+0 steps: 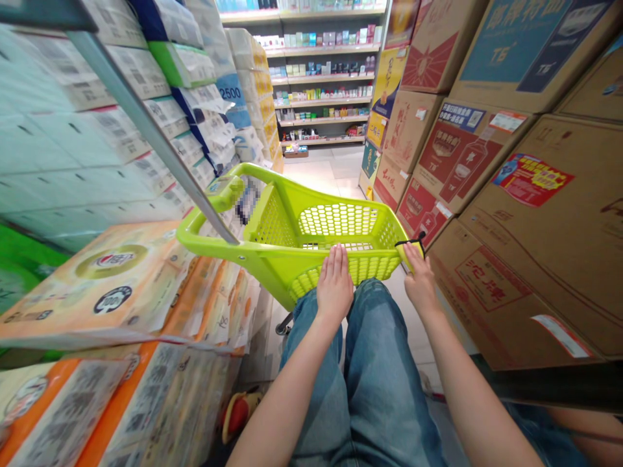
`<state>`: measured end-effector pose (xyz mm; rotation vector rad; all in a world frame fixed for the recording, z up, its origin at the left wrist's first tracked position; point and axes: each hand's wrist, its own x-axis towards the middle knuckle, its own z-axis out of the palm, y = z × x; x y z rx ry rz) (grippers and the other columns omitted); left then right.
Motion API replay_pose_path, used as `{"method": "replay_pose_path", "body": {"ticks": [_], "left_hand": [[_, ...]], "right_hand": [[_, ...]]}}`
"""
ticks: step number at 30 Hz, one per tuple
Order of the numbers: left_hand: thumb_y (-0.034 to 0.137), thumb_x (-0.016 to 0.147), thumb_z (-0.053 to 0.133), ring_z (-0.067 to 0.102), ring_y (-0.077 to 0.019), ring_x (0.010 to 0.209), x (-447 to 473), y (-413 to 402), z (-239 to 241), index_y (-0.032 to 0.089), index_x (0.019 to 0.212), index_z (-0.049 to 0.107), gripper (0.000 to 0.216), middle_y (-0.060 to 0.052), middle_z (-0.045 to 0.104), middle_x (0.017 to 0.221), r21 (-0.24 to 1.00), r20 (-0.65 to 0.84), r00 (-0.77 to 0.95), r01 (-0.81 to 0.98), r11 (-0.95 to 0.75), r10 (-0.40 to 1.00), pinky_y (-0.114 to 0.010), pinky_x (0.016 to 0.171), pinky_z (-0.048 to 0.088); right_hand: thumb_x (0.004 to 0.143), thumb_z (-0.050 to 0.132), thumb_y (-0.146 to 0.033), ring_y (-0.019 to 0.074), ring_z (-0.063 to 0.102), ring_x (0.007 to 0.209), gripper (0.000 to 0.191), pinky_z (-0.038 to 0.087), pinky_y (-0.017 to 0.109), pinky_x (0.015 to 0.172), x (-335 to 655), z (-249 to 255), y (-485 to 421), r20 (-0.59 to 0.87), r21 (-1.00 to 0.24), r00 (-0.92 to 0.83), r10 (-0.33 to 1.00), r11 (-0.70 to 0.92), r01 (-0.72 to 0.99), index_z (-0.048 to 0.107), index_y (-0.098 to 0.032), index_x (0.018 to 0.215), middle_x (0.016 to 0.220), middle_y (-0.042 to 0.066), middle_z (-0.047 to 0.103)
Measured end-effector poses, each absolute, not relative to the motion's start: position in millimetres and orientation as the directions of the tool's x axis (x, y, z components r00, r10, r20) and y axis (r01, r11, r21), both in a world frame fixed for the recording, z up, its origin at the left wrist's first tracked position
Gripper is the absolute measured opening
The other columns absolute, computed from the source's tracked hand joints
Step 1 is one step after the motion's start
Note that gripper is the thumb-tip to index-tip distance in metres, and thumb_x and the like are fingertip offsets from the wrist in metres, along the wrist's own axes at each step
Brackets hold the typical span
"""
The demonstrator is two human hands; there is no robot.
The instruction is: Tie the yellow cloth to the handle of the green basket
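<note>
A lime-green plastic shopping cart (272, 256) stands sideways in front of my knees, its basket walls pierced with holes. No goods show inside the part of the basket I can see. My left hand (335, 282) lies on the near rim, fingers stretched out flat and holding nothing. At the right end of that rim, my right hand (419, 275) has its fingers on a small yellow cloth (413, 251) with black edging, which rests against the cart's corner. How far the fingers wrap around the cloth is partly hidden.
Cardboard cartons (549, 214) are stacked close on the right. Packs of paper tissue (97, 279) pile up on the left, near the cart's handle. A metal pole (156, 136) slants down to the cart. Shelves of small goods (326, 78) cross the aisle's far end.
</note>
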<state>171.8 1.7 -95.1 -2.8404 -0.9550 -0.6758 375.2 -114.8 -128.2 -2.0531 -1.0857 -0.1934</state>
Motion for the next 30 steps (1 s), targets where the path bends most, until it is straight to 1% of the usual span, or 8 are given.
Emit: {"method": "replay_pose_path", "body": {"ticks": [3,5,7,11,14,18,25,30], "left_hand": [[0.019,0.094,0.039,0.012,-0.0228,0.153,171.6,1.9,-95.7,0.003,0.155,0.018,0.067,-0.012,0.021,0.164,0.076,0.433,0.708,0.587,-0.806,0.557,-0.040,0.124,0.020],[0.019,0.093,0.040,0.012,-0.0230,0.153,171.5,2.1,-95.7,0.003,0.155,0.018,0.068,-0.012,0.021,0.164,0.080,0.437,0.705,0.588,-0.805,0.559,-0.040,0.124,0.020],[0.018,0.092,0.040,0.012,-0.0230,0.153,171.5,2.5,-96.3,0.003,0.155,0.017,0.069,-0.013,0.022,0.164,0.085,0.441,0.702,0.587,-0.805,0.559,-0.041,0.124,0.021],[0.016,0.092,0.040,0.012,-0.0228,0.153,171.2,4.5,-99.9,0.006,0.156,0.017,0.069,-0.013,0.023,0.164,0.082,0.444,0.706,0.581,-0.809,0.552,-0.043,0.124,0.023],[0.016,0.092,0.040,0.013,-0.0230,0.153,170.7,5.4,-101.2,0.007,0.156,0.018,0.068,-0.013,0.024,0.163,0.081,0.441,0.709,0.579,-0.811,0.551,-0.043,0.124,0.023],[0.016,0.091,0.040,0.015,-0.0229,0.153,170.3,3.8,-97.0,0.006,0.156,0.018,0.069,-0.013,0.025,0.163,0.095,0.444,0.707,0.574,-0.813,0.551,-0.042,0.123,0.024],[0.017,0.092,0.039,0.013,-0.0227,0.153,170.1,1.6,-92.7,0.005,0.155,0.018,0.068,-0.013,0.023,0.164,0.064,0.425,0.713,0.591,-0.804,0.558,-0.040,0.123,0.022],[0.017,0.092,0.041,0.011,-0.0226,0.153,170.4,2.2,-94.3,0.004,0.155,0.017,0.069,-0.014,0.023,0.164,0.072,0.430,0.711,0.587,-0.806,0.556,-0.042,0.124,0.023]], "right_hand": [[0.066,0.038,0.001,0.0233,0.036,0.145,0.084,0.020,0.059,0.121,376.3,-127.9,-112.3,0.424,-0.603,0.707,0.566,-0.406,0.687,0.046,-0.022,0.147,0.152,0.009,0.047],[0.067,0.038,0.000,0.0248,0.035,0.146,0.083,0.020,0.060,0.120,355.9,-122.1,-99.2,0.429,-0.562,0.720,0.545,-0.463,0.685,0.044,-0.019,0.148,0.154,0.011,0.045],[0.068,0.038,0.001,0.0250,0.033,0.147,0.083,0.019,0.060,0.120,324.0,-114.0,-80.6,0.445,-0.496,0.679,0.584,-0.471,0.730,0.042,-0.017,0.149,0.155,0.012,0.043],[0.073,0.037,0.001,0.0213,0.035,0.146,0.077,0.020,0.054,0.122,264.2,-100.1,-48.1,0.465,-0.444,0.508,0.725,-0.305,0.842,0.045,-0.017,0.147,0.155,0.009,0.043],[0.076,0.036,0.001,0.0195,0.035,0.146,0.075,0.021,0.052,0.122,253.7,-97.6,-44.0,0.476,-0.453,0.457,0.751,-0.236,0.860,0.044,-0.019,0.147,0.155,0.009,0.043],[0.071,0.035,0.003,0.0172,0.032,0.147,0.083,0.020,0.051,0.122,283.7,-103.5,-64.2,0.476,-0.434,0.403,0.781,-0.190,0.881,0.042,-0.022,0.149,0.156,0.006,0.043],[0.068,0.037,0.002,0.0185,0.034,0.146,0.083,0.018,0.054,0.122,357.7,-119.4,-107.9,0.487,-0.554,0.584,0.649,-0.287,0.781,0.047,-0.024,0.146,0.152,0.007,0.047],[0.068,0.038,0.000,0.0221,0.038,0.144,0.080,0.019,0.058,0.121,356.2,-118.7,-98.8,0.464,-0.595,0.694,0.550,-0.387,0.705,0.049,-0.021,0.144,0.150,0.010,0.050]]}}
